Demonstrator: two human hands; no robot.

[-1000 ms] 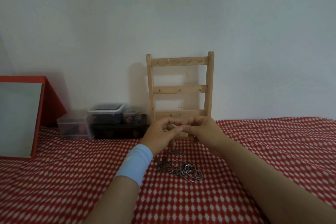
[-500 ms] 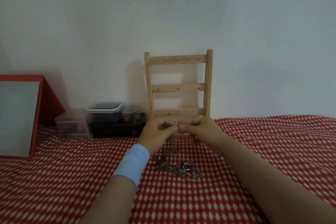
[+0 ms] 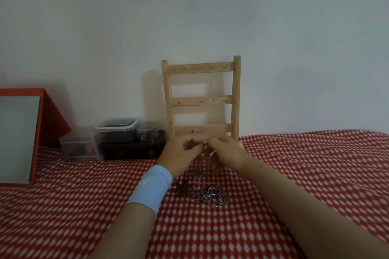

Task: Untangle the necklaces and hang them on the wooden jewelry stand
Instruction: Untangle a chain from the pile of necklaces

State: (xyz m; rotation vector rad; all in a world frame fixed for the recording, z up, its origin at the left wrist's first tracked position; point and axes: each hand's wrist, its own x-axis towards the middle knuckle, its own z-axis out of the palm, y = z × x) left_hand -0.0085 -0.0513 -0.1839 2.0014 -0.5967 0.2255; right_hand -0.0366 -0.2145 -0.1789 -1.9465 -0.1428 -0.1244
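The wooden jewelry stand [image 3: 201, 99] leans against the white wall, three rails with small hooks, all hooks bare. In front of its lowest rail, my left hand [image 3: 181, 152] and my right hand [image 3: 227, 152] meet fingertip to fingertip, pinching a thin necklace chain [image 3: 199, 166] that hangs down between them. The rest of the tangled silver necklaces [image 3: 207, 193] lies in a heap on the red checked cloth [image 3: 305, 174], with a star-shaped pendant at its left. A light blue wristband sits on my left wrist.
A red-framed mirror [image 3: 21, 136] stands at the far left. Clear plastic boxes [image 3: 114, 130] sit on and beside a dark box [image 3: 131, 149], left of the stand by the wall.
Both hands have stayed together on the chain, shifting only slightly. The view has tilted a little.
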